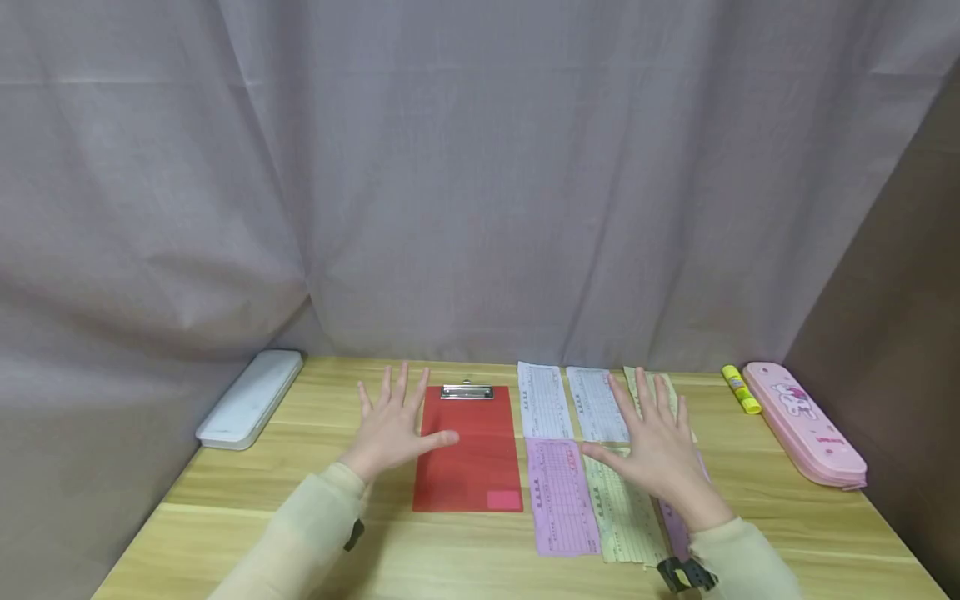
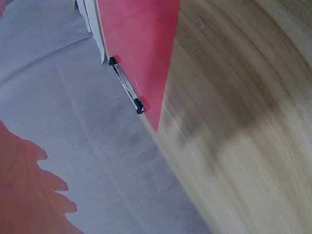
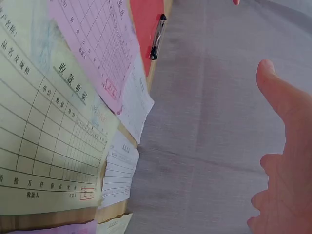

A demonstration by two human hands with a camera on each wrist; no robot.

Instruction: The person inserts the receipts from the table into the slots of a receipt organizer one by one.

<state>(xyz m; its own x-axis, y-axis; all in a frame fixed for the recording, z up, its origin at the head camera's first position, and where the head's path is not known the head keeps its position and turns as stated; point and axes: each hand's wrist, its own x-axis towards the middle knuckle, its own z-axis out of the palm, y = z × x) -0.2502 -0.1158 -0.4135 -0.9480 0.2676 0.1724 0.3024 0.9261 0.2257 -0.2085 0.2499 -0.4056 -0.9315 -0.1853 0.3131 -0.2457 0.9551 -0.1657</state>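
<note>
Both hands are held up over the table with fingers spread and nothing in them. My left hand [image 1: 390, 437] is over the left edge of a red clipboard [image 1: 468, 467], its thumb overlapping the board in the head view. A metal clip [image 1: 467, 392] sits at the board's far end. My right hand [image 1: 656, 450] hovers above printed receipt slips laid in two rows: white slips [image 1: 545, 400], a purple slip [image 1: 562, 500] and a yellow-green slip [image 1: 622, 508] among them. It partly hides the slips at the right. In the right wrist view the slips [image 3: 48, 122] lie beside the hand.
A white pencil case [image 1: 251, 400] lies at the table's left edge. On the right are a yellow glue stick [image 1: 741, 389] and a pink pencil case [image 1: 806, 423] with a cartoon print. A grey curtain [image 1: 480, 183] hangs behind the wooden table [image 1: 255, 517].
</note>
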